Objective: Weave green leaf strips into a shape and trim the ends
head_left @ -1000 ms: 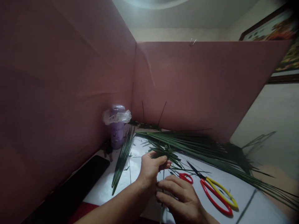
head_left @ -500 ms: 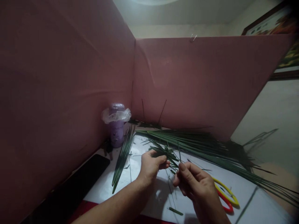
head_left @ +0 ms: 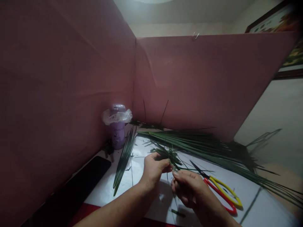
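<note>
Between my hands is a small bundle of folded green leaf strips (head_left: 170,155), spiky at its top and left side. My left hand (head_left: 153,168) is closed on its lower left part, thumb and fingers pinched together. Just below and to the right, my right hand (head_left: 187,186) pinches at the bundle's lower end, its fingertips close to my left fingers. A thin strip hangs down between the hands. What exactly the right fingertips grip is too small to tell.
Scissors with red and yellow handles (head_left: 222,192) lie right of my right hand. Long green leaves (head_left: 189,142) stretch across the back; a shorter leaf bunch (head_left: 124,160) lies left. Further left are a purple bottle (head_left: 117,134) and a black flat object (head_left: 90,173). A cut piece (head_left: 178,213) lies in front.
My right hand has moved left and slightly down, closer to my left hand. The upright strip by its fingertips no longer shows, and the scissors' blades are now uncovered.
</note>
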`<state>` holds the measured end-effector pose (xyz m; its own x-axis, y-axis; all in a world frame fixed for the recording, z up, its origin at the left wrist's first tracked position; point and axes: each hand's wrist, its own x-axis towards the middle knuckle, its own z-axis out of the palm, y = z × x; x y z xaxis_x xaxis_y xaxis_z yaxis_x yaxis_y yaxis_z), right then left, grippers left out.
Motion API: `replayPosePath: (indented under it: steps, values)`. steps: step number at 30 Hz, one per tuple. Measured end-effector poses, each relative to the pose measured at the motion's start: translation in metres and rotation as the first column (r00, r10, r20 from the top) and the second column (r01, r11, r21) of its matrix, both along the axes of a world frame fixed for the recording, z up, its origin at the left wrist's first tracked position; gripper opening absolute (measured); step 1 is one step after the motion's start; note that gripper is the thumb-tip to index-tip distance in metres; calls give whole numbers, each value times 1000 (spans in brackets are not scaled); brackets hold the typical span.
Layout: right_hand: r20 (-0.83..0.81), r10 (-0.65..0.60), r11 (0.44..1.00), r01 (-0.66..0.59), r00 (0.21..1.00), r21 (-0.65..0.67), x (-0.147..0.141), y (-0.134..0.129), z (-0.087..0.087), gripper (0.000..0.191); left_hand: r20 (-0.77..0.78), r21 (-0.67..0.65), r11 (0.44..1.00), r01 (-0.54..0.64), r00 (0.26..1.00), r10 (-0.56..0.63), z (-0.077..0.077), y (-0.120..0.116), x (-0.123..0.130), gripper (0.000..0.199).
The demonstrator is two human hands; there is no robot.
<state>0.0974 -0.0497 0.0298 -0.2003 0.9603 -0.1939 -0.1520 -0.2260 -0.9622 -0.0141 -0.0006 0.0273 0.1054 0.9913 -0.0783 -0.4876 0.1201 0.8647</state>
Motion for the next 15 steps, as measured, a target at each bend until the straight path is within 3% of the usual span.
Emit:
replayPosePath:
  steps: [5,15]
  values:
    - [-33,-27,999,28,999,36,0,-5,1,37,2,22,1000,9,1000,-9,-1,0,-1,12]
    - [-74,-30,999,28,997,-26,1,-8,4,38,25,3,1000,4,1000,-4,2,-1,0,14]
